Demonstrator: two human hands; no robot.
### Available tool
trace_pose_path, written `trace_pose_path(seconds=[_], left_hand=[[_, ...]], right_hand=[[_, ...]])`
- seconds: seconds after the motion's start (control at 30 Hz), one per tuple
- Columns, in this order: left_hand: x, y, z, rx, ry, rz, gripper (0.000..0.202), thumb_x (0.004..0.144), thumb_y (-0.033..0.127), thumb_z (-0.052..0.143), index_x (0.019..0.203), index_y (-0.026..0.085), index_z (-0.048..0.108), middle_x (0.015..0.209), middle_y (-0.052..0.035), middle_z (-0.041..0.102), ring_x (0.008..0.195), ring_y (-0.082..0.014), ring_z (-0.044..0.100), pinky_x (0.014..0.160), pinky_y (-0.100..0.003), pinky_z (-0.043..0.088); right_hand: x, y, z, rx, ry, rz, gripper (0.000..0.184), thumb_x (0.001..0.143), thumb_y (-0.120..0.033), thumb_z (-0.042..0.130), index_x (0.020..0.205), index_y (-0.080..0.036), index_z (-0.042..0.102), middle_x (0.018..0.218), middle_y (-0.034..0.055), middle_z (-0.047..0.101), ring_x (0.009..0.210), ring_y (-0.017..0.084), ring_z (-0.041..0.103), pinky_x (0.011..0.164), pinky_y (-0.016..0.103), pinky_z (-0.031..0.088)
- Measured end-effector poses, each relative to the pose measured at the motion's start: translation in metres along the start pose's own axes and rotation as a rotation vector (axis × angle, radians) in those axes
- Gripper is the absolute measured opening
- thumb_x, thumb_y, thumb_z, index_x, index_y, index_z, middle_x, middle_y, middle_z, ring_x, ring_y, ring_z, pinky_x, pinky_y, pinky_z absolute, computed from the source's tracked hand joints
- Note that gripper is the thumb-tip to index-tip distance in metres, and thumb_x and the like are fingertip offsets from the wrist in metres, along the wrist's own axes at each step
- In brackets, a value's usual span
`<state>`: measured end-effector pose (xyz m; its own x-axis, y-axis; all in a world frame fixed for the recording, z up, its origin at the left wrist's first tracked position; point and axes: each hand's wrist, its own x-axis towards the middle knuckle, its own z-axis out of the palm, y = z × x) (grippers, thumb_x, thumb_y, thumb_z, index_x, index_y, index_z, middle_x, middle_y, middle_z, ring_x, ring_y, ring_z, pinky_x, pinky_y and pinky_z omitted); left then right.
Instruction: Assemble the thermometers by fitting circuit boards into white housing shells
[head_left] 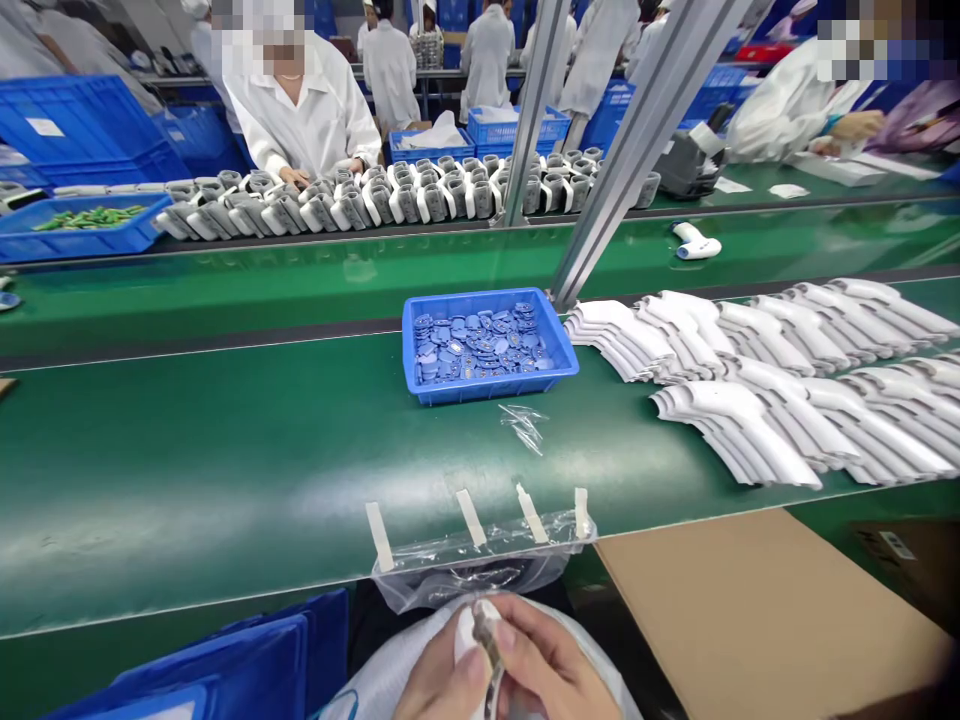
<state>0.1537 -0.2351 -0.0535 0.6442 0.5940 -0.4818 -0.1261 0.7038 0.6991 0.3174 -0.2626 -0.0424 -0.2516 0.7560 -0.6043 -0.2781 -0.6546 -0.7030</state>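
Note:
At the bottom centre, above my lap, my left hand (441, 672) and my right hand (551, 660) are closed together round a small white plastic housing piece (464, 632). A greyish inner side or gap shows along the piece between my thumbs; its lower end is hidden by my fingers. Just beyond my hands, a clear plastic bag (480, 575) hangs from the bench edge on strips of tape (469, 517). Farther in, a blue tray (491, 385) holds many small blue plastic parts (480, 345).
White curved shells (742, 420) lie in nested rows at right. Clear film strips (525, 428) rest before the tray. A metal post (637, 130) rises behind it. A cardboard box (757, 610) stands lower right, blue bins (225, 660) lower left. Across the line, co-workers sit behind grey-white devices (360, 205).

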Motion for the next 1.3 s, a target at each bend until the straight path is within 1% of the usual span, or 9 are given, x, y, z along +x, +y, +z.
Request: trace_pose_path(seconds=[0.17, 0.27, 0.37, 0.47, 0.67, 0.87, 1.1, 1.2, 1.3], left_hand=[[-0.004, 0.034, -0.015, 0.179, 0.044, 0.022, 0.058, 0.082, 0.065, 0.065, 0.117, 0.019, 0.058, 0.090, -0.0086, 0.066, 0.076, -0.0188, 0.061, 0.071, -0.031, 0.047], [-0.007, 0.084, -0.024, 0.404, 0.211, 0.134, 0.046, 0.088, 0.059, 0.060, 0.113, 0.020, 0.058, 0.099, -0.0088, 0.067, 0.086, -0.0203, 0.063, 0.072, -0.029, 0.049], [0.002, 0.129, -0.030, 0.870, 0.383, 0.295, 0.037, 0.092, 0.055, 0.057, 0.115, 0.025, 0.058, 0.098, -0.0037, 0.067, 0.084, -0.0195, 0.061, 0.074, -0.030, 0.047], [0.019, 0.150, -0.032, 1.234, 0.483, 0.370, 0.032, 0.096, 0.050, 0.051, 0.119, 0.028, 0.057, 0.103, -0.0017, 0.068, 0.086, -0.0215, 0.061, 0.079, -0.035, 0.046], [0.039, 0.147, -0.032, 1.349, 0.438, 0.490, 0.031, 0.094, 0.045, 0.057, 0.120, 0.027, 0.062, 0.116, -0.0013, 0.069, 0.096, -0.0225, 0.062, 0.086, -0.036, 0.047], [0.046, 0.148, -0.025, 1.225, 0.439, 0.601, 0.029, 0.093, 0.040, 0.060, 0.119, 0.026, 0.063, 0.109, -0.0009, 0.072, 0.094, -0.0207, 0.064, 0.087, -0.034, 0.049], [0.045, 0.146, -0.028, 1.099, 0.400, 0.598, 0.034, 0.095, 0.041, 0.059, 0.124, 0.024, 0.062, 0.120, -0.0040, 0.069, 0.100, -0.0211, 0.065, 0.087, -0.033, 0.049], [0.046, 0.144, -0.029, 1.143, 0.390, 0.635, 0.035, 0.097, 0.042, 0.055, 0.128, 0.025, 0.060, 0.122, -0.0045, 0.069, 0.100, -0.0210, 0.064, 0.085, -0.033, 0.049], [0.051, 0.141, -0.027, 1.254, 0.431, 0.752, 0.028, 0.099, 0.038, 0.051, 0.118, 0.021, 0.064, 0.112, -0.0056, 0.072, 0.092, -0.0205, 0.064, 0.081, -0.034, 0.046]], right_hand=[[-0.003, -0.045, -0.020, -0.117, 0.053, -0.068, 0.047, 0.087, -0.061, 0.063, 0.123, -0.031, 0.067, 0.111, 0.0046, 0.065, 0.100, 0.019, 0.062, 0.096, 0.034, 0.048], [0.011, -0.080, -0.026, -0.191, 0.165, -0.243, 0.048, 0.084, -0.056, 0.069, 0.121, -0.027, 0.065, 0.109, 0.0051, 0.063, 0.088, 0.017, 0.061, 0.088, 0.034, 0.051], [0.035, -0.104, -0.027, -0.132, 0.213, -0.368, 0.049, 0.082, -0.054, 0.072, 0.116, -0.020, 0.063, 0.099, 0.0063, 0.066, 0.079, 0.015, 0.060, 0.080, 0.033, 0.052], [0.054, -0.114, -0.028, -0.059, 0.211, -0.421, 0.046, 0.081, -0.054, 0.072, 0.106, -0.017, 0.063, 0.093, 0.0070, 0.068, 0.075, 0.014, 0.060, 0.078, 0.032, 0.051], [0.061, -0.126, -0.017, -0.186, 0.244, -0.504, 0.036, 0.084, -0.052, 0.070, 0.095, -0.018, 0.070, 0.082, 0.0026, 0.067, 0.077, 0.014, 0.061, 0.081, 0.030, 0.049], [0.068, -0.142, 0.011, -0.273, 0.163, -0.677, 0.029, 0.089, -0.045, 0.067, 0.102, -0.020, 0.075, 0.101, 0.0056, 0.069, 0.083, 0.015, 0.063, 0.075, 0.029, 0.052], [0.064, -0.141, 0.023, -0.815, 0.281, -0.981, 0.030, 0.100, -0.024, 0.050, 0.123, -0.023, 0.069, 0.121, 0.0055, 0.071, 0.109, 0.019, 0.065, 0.094, 0.033, 0.052], [0.067, -0.138, 0.024, -0.980, 0.263, -1.022, 0.037, 0.101, -0.022, 0.047, 0.135, -0.022, 0.060, 0.128, 0.0067, 0.068, 0.111, 0.022, 0.064, 0.093, 0.037, 0.053], [0.072, -0.133, 0.024, -1.031, 0.274, -1.016, 0.032, 0.102, -0.023, 0.043, 0.127, -0.021, 0.063, 0.122, 0.0074, 0.070, 0.107, 0.022, 0.065, 0.093, 0.038, 0.052]])
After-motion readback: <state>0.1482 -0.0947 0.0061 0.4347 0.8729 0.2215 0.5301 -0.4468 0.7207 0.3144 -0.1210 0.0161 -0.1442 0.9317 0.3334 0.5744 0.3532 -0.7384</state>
